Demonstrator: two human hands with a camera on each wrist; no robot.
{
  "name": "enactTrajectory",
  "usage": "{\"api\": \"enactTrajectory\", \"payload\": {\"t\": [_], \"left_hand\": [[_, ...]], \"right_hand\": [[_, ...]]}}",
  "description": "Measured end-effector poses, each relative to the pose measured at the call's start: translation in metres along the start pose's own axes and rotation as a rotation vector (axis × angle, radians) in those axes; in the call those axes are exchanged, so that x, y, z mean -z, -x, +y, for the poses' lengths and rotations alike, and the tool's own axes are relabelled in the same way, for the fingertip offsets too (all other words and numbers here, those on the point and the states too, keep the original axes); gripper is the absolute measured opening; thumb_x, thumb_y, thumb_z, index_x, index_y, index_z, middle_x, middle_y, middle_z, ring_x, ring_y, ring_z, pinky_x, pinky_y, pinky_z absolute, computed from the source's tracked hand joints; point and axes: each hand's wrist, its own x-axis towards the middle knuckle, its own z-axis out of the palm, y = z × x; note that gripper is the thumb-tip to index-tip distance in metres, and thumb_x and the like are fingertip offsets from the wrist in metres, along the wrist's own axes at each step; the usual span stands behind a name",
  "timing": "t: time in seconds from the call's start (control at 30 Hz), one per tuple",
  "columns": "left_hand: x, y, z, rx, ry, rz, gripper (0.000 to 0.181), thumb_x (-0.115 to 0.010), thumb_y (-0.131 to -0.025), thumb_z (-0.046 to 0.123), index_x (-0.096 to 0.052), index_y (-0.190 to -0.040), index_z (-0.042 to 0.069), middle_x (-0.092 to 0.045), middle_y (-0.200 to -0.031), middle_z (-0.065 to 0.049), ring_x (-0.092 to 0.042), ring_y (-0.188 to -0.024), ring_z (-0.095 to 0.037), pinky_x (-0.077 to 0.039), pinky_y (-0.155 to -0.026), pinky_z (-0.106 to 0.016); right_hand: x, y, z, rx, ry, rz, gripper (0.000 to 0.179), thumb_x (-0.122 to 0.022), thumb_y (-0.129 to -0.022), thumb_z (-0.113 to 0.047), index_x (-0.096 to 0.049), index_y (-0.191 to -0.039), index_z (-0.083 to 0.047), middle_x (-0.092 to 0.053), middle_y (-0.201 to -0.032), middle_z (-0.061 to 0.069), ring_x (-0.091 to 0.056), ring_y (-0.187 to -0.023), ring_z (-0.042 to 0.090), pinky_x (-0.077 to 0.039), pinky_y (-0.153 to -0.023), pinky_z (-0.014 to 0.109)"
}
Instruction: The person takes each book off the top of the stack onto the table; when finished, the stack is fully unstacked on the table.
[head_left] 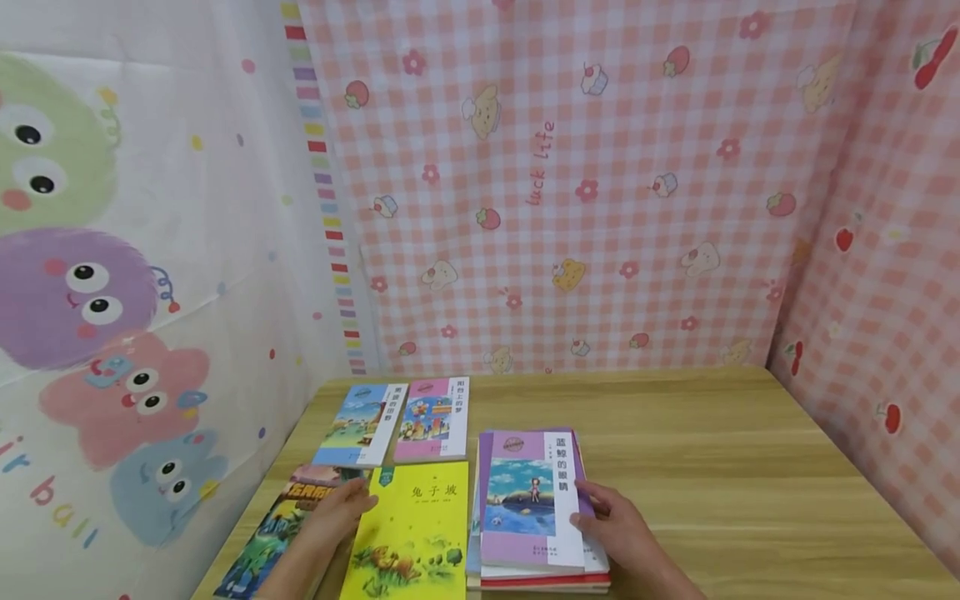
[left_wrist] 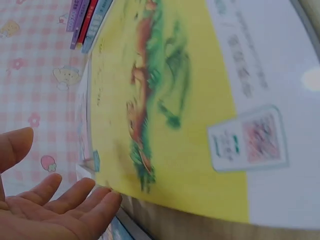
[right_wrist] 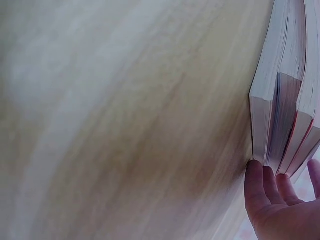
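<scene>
The yellow book, with a rabbit picture on its cover, lies flat at the front left of the table. My left hand is at its left edge, above a dark, colourful book. In the left wrist view, that hand's fingers are extended beside the yellow cover and grip nothing. Right of the yellow book stands a stack of books, topped by a purple and white one. My right hand touches the stack's right side, its fingertips against the page edges.
Two more books, a blue one and a pink one, lie side by side at the back left. The wood-grain table extends to the right. Pink checked cloth hangs behind, and a cartoon-printed white cloth hangs on the left.
</scene>
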Motion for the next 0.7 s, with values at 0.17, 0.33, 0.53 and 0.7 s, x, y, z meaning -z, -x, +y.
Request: {"api": "enactTrajectory", "payload": {"t": [0.17,0.33,0.53,0.7], "left_hand": [[-0.018,0.007,0.013,-0.113,0.007,0.032,0.060,-0.059,-0.100,0.016,-0.033,-0.147,-0.011,-0.037,-0.144,-0.038,-0.040,-0.129,-0.053,-0.044,-0.098,-0.060],[-0.044,0.012,0.024,-0.155,0.058,-0.014,0.060,-0.062,-0.099,0.017,-0.036,-0.147,-0.008,-0.042,-0.141,-0.035,-0.049,-0.124,-0.048,-0.048,-0.096,-0.055],[-0.077,0.013,0.033,-0.201,0.043,-0.135,0.065,-0.065,-0.097,0.020,-0.036,-0.147,-0.008,-0.045,-0.140,-0.034,-0.052,-0.121,-0.045,-0.048,-0.095,-0.055],[-0.103,0.012,0.035,-0.185,-0.026,-0.178,0.065,-0.071,-0.093,0.020,-0.042,-0.145,-0.006,-0.052,-0.134,-0.026,-0.053,-0.119,-0.041,-0.052,-0.092,-0.051]], "right_hand": [[0.000,0.000,0.001,0.004,0.005,0.008,0.053,-0.073,-0.088,-0.010,-0.056,-0.139,-0.005,-0.048,-0.138,0.033,-0.054,-0.119,0.047,-0.050,-0.094,0.053],[0.000,0.000,0.000,-0.020,0.000,-0.002,0.055,-0.073,-0.089,-0.010,-0.054,-0.141,-0.005,-0.047,-0.139,0.033,-0.053,-0.121,0.047,-0.050,-0.094,0.053],[0.001,0.001,-0.004,-0.059,-0.042,-0.012,0.056,-0.072,-0.090,-0.011,-0.052,-0.142,-0.003,-0.051,-0.136,0.031,-0.060,-0.108,0.036,-0.055,-0.085,0.044],[0.001,0.002,-0.005,-0.076,-0.059,-0.010,0.057,-0.073,-0.090,-0.012,-0.051,-0.142,-0.002,-0.052,-0.137,0.029,-0.060,-0.105,0.033,-0.056,-0.082,0.041]]}}
